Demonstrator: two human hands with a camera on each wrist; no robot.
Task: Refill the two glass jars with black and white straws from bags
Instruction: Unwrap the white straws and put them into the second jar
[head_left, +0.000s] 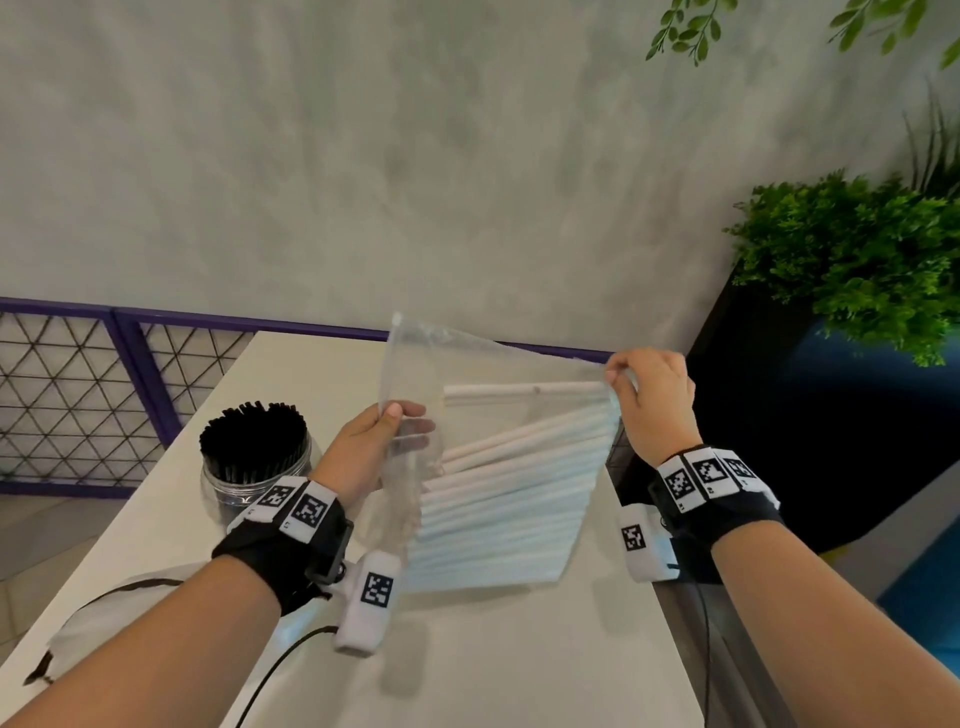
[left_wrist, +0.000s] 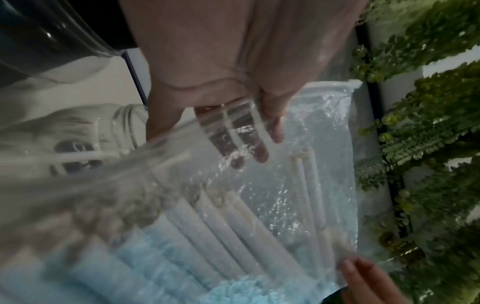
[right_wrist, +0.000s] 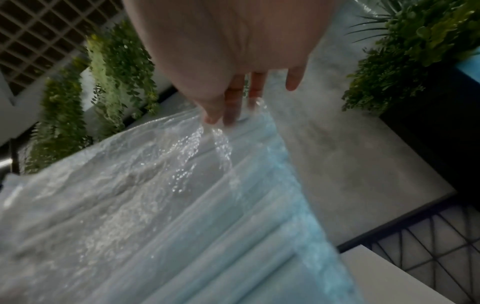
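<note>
My left hand (head_left: 371, 441) and right hand (head_left: 655, 395) pinch a clear bag (head_left: 467, 374) of white straws (head_left: 509, 504) above the table (head_left: 493, 649); black-straw jar (head_left: 254, 457) at nine o'clock.

Left hand (left_wrist: 221, 86) pinching the clear bag (left_wrist: 298, 174), fingers (left_wrist: 233, 135) seen through the plastic. White straws (left_wrist: 246, 232) slanting inside. Empty glass jar (left_wrist: 109, 133) lying at left, right hand (left_wrist: 369, 281) holding the bag's near corner.

Pale table (head_left: 509, 654), grey wall (head_left: 415, 156), purple-framed wire fence (head_left: 78, 395), leafy green plant (head_left: 857, 260) in dark planter (head_left: 753, 415), hanging leaves (head_left: 685, 26)
</note>
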